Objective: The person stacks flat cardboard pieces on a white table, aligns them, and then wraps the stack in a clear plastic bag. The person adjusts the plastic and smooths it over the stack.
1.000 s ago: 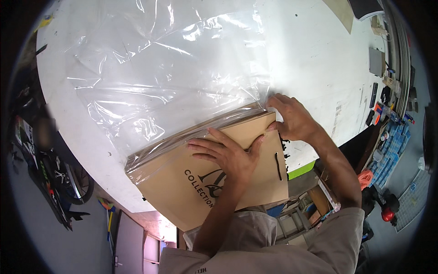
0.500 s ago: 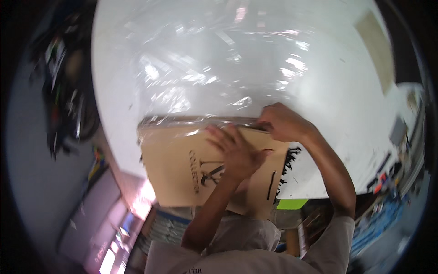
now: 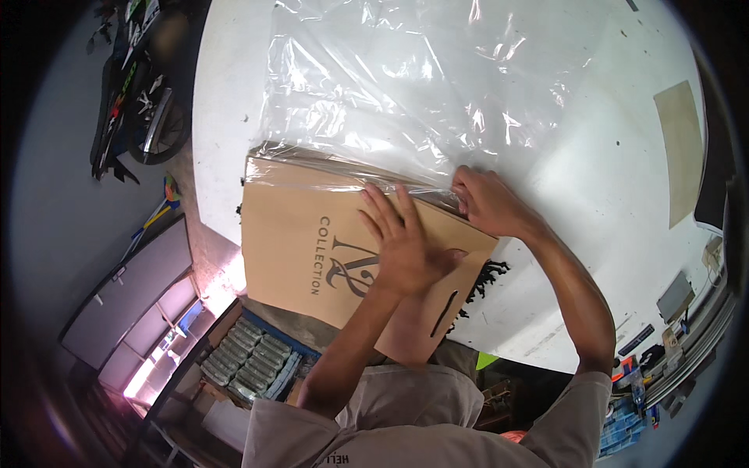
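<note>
A flat brown cardboard sleeve (image 3: 289, 257) with dark printing and a dark slot lies at an angle on the near side of the white table. Black tassels (image 3: 485, 279) stick out past its side edges. Over its far edge reaches the mouth of a large clear plastic bag (image 3: 359, 86), spread out beyond it. My left hand (image 3: 406, 246) rests on the sleeve, fingers spread and pointing away from me. At the sleeve's far right edge, my right hand (image 3: 493, 204) has its fingers curled closed on the bag's edge; the fingertips are partly hidden.
The white table (image 3: 593, 203) has a tan strip (image 3: 677, 152) at its right. Small tools (image 3: 651, 359) lie near its right edge. Below left stands a crate of several wrapped bundles (image 3: 250, 355). A bicycle wheel (image 3: 165, 125) shows beyond the left edge.
The view has shifted and turned, so the sleeve appears more slanted. Both hands keep about the same places on the sleeve and the bag's edge.
</note>
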Available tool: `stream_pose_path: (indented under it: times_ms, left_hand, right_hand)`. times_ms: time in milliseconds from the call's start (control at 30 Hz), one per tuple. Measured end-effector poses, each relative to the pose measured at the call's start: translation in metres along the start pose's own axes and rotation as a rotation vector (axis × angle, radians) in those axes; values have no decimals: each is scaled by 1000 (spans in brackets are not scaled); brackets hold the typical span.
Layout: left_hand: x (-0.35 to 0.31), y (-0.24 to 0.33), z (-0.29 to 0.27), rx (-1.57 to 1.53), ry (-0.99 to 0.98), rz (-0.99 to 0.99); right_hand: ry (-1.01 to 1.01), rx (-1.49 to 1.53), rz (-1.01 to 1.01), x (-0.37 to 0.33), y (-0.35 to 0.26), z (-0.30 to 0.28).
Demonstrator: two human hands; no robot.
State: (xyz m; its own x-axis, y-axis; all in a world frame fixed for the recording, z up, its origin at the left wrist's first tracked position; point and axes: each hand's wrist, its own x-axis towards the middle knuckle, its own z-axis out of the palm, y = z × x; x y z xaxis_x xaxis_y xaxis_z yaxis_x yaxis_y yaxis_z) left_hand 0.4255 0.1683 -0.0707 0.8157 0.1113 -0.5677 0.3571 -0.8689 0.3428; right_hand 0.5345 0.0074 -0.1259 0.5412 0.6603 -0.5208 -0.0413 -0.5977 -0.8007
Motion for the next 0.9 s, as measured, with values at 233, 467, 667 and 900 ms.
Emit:
stream_pose_path:
  times_ms: [233,467,667,900]
  left_hand:
    - [-5,0,4,15,31,21]
    - [-8,-4,3,-17,46,37]
    - [-14,-4,6,-18,87,14]
    - [-13,-6,9,-14,48,-11]
  right_hand:
    - [-132,256,28,-3,1,-13]
    - [214,93,-94,-26,-19,1]
    - [441,-392,-279,-37,-20,18]
    - [79,-13,-183,-42,-9,-9]
